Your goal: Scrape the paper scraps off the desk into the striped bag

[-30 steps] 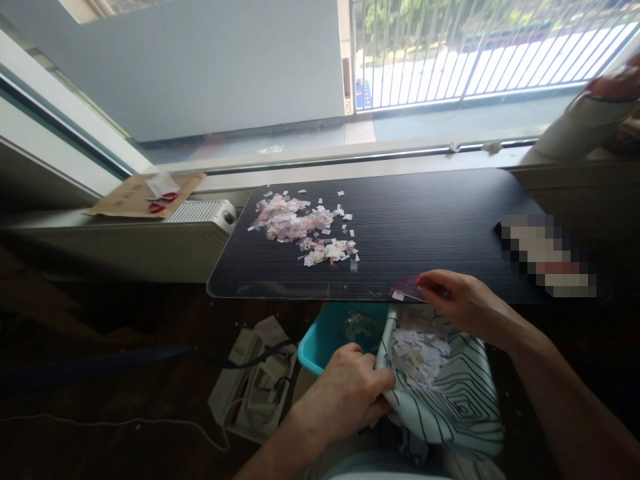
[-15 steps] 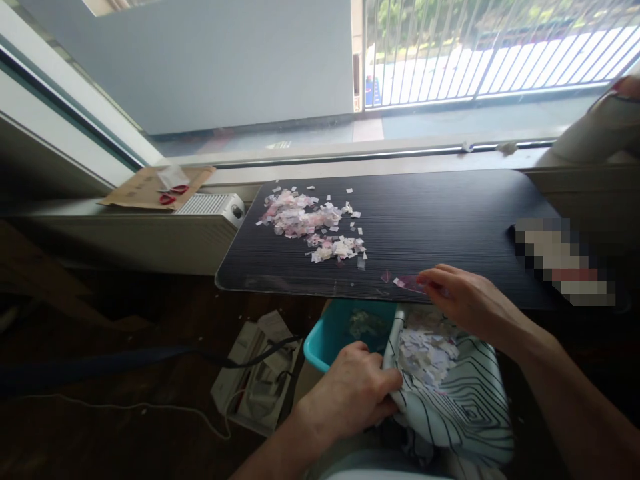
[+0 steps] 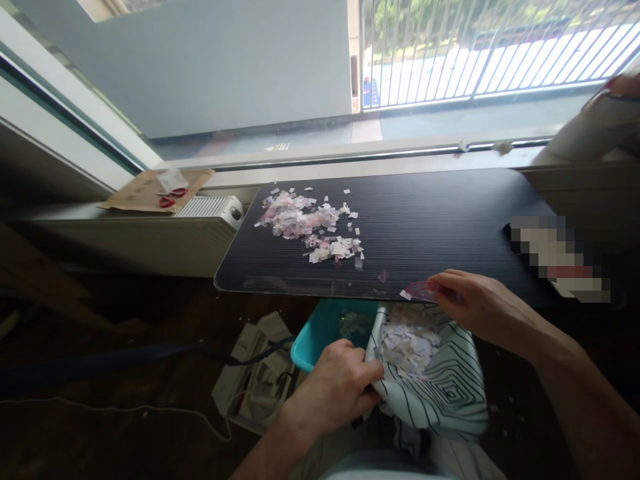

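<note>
Pinching: right grip (image 3: 473, 297), pink plastic (image 3: 419, 290) jutting leftward | left grip (image 3: 344, 378), rim of patterned bin (image 3: 450, 395)

At the near edge of the dark table (image 3: 430, 227) is a thin, translucent pink piece (image 3: 418, 291); below that edge, a pale, black-lined basket (image 3: 453, 395) holds loose whitish scraps (image 3: 407, 343).

Papery scraps (image 3: 293, 217), wood-grained tabletop (image 3: 425, 227)

Patterned bin (image 3: 453, 395) shifted left, left hand (image 3: 345, 380) too
</note>
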Demonstrator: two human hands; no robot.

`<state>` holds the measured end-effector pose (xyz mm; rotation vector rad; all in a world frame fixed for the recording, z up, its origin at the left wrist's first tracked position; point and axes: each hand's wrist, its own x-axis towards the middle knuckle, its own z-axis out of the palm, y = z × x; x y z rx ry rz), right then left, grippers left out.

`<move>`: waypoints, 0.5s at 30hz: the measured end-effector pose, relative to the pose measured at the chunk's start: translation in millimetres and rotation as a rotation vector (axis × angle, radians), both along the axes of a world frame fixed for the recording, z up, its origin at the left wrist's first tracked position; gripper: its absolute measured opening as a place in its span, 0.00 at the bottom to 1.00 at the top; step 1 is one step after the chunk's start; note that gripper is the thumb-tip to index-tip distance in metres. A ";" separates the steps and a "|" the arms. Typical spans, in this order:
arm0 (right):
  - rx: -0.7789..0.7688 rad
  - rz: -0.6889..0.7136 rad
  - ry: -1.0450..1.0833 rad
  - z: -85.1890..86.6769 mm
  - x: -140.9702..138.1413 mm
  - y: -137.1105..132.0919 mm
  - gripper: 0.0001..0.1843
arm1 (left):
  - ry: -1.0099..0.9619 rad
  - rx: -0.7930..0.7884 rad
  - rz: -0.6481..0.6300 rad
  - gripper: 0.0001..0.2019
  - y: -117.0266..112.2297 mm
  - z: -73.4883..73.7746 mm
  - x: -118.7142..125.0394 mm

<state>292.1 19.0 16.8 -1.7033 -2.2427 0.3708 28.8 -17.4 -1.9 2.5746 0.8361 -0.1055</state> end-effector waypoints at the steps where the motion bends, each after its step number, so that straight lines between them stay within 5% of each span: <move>1: -0.011 0.004 -0.007 1.0 2.1 -1.3 0.10 | 0.010 0.000 0.018 0.05 0.5 0.4 -2.9; 15: 0.034 0.005 -0.006 -3.4 9.1 -7.9 0.11 | 0.030 0.040 0.074 0.05 3.0 -2.5 -8.8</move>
